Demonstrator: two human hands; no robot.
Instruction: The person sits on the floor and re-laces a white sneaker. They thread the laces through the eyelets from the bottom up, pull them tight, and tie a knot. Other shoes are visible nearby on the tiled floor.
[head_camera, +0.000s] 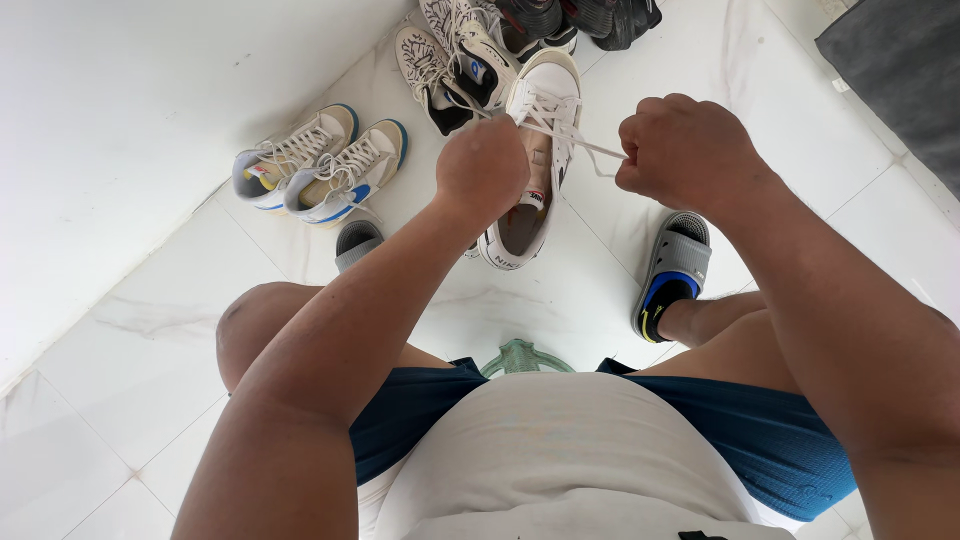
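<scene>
A white sneaker (540, 120) lies on the white marble floor (150, 330) between my feet, toe pointing away from me. My left hand (482, 168) is closed in a fist above the shoe's tongue, gripping a white lace end. My right hand (682, 148) is fisted to the right of the shoe and pulls the other lace end (590, 150) taut. The heel opening of the sneaker shows below my left hand.
A cream and blue pair of sneakers (320, 165) sits at the left by the wall. A black and white pair (455, 60) and dark shoes (590, 18) lie beyond. I wear grey slides (675, 265). A green stool (520, 357) shows under me. A grey mat (900, 60) lies at the far right.
</scene>
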